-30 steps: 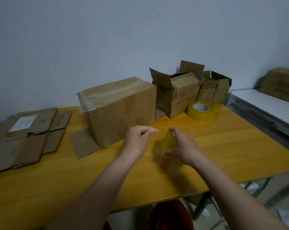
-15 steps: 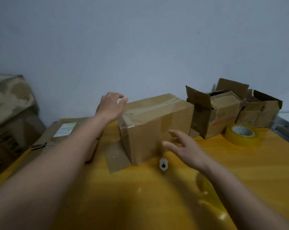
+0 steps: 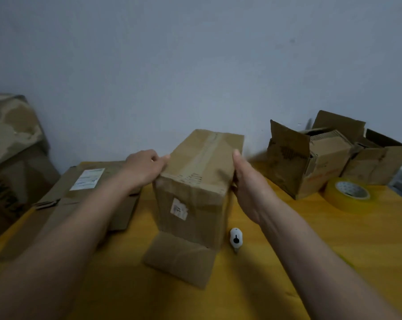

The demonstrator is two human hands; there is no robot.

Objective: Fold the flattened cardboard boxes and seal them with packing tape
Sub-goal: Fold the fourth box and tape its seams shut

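Hands clamp the taped cardboard box (image 3: 195, 181) from both sides, mid-table: left hand (image 3: 144, 168) grips its left top edge, right hand (image 3: 248, 183) lies flat against its right side, thumb on the top edge. One bottom flap (image 3: 179, 262) splays onto the yellow table (image 3: 311, 227). White cutter (image 3: 235, 239) lies just right of the box. Tape roll (image 3: 348, 195) sits far right, flattened boxes (image 3: 89, 188) left.

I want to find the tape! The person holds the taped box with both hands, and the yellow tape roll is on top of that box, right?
Not quite. The head view shows both hands, left and right, holding the taped box, but the yellow tape roll lies on the table, to the right.
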